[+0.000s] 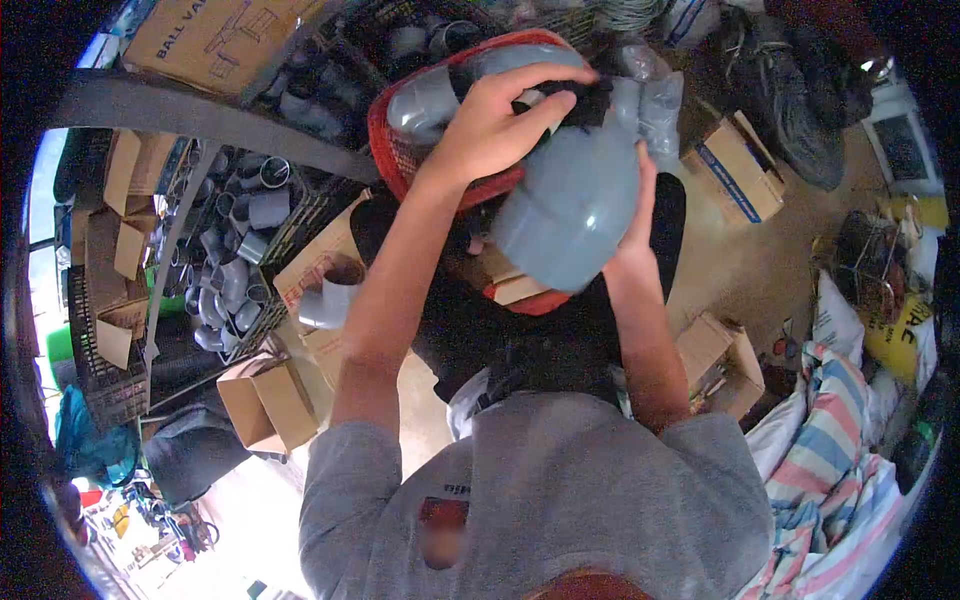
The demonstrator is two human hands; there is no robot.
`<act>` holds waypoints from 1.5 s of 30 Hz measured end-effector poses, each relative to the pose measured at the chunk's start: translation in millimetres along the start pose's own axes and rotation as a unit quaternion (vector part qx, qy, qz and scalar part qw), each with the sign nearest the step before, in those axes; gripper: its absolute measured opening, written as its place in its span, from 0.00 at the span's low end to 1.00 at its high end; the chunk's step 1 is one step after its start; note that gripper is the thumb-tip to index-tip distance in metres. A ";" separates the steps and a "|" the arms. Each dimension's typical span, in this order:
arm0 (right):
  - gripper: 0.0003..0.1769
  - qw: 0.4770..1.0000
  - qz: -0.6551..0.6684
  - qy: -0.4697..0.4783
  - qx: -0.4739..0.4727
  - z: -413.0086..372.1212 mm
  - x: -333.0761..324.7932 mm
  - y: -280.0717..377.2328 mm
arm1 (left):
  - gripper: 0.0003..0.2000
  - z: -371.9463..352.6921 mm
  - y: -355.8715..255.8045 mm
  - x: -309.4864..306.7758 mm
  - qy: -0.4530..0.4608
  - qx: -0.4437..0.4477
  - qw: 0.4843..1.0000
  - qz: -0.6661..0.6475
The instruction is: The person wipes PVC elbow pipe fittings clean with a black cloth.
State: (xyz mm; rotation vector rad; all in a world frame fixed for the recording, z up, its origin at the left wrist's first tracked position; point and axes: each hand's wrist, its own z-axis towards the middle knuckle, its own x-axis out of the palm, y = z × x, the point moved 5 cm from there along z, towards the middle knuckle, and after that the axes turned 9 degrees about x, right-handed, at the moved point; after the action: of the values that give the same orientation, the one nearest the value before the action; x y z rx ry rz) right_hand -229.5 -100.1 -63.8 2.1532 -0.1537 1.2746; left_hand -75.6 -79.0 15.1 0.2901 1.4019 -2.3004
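A large, smooth grey pipe elbow (570, 210) is held tilted above my lap. My right hand (635, 230) grips its right side, with the fingers along the edge. My left hand (505, 120) is at the upper end of the elbow, its thumb and fingers curled around a dark, bunched thing (588, 103) that I cannot make out. Behind my left hand stands a red basket (382, 125) with big grey fittings (425, 105) in it. Plastic-wrapped grey pieces (658, 105) lie just beyond the elbow.
At left, black crates (290, 225) hold several grey elbows (235, 285). One loose elbow (330, 300) sits on cardboard near my left forearm. Open cardboard boxes stand at lower left (268, 405), right (738, 170) and lower right (720, 365). A striped sack (825, 430) lies at far right.
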 end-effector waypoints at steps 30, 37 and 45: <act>0.46 0.988 -0.127 -0.081 0.045 16.3 -9.4 -3.1 | 0.14 -67.9 -42.7 53.0 0.026 0.153 0.959 0.238; 0.44 0.987 -0.146 -0.070 0.026 26.2 -11.8 -15.1 | 0.12 -5.2 45.8 1.1 -0.058 0.022 0.998 -0.003; 0.37 0.990 -0.111 -0.071 -0.040 48.0 -56.9 -4.7 | 0.13 -24.3 -2.0 56.3 -0.026 0.150 0.963 0.223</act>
State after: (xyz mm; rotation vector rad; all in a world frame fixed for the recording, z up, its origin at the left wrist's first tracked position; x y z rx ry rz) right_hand -221.5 -135.2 -129.1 2.1244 -0.0227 0.9738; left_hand -127.5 -70.8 -16.6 0.5681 0.8486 -2.1086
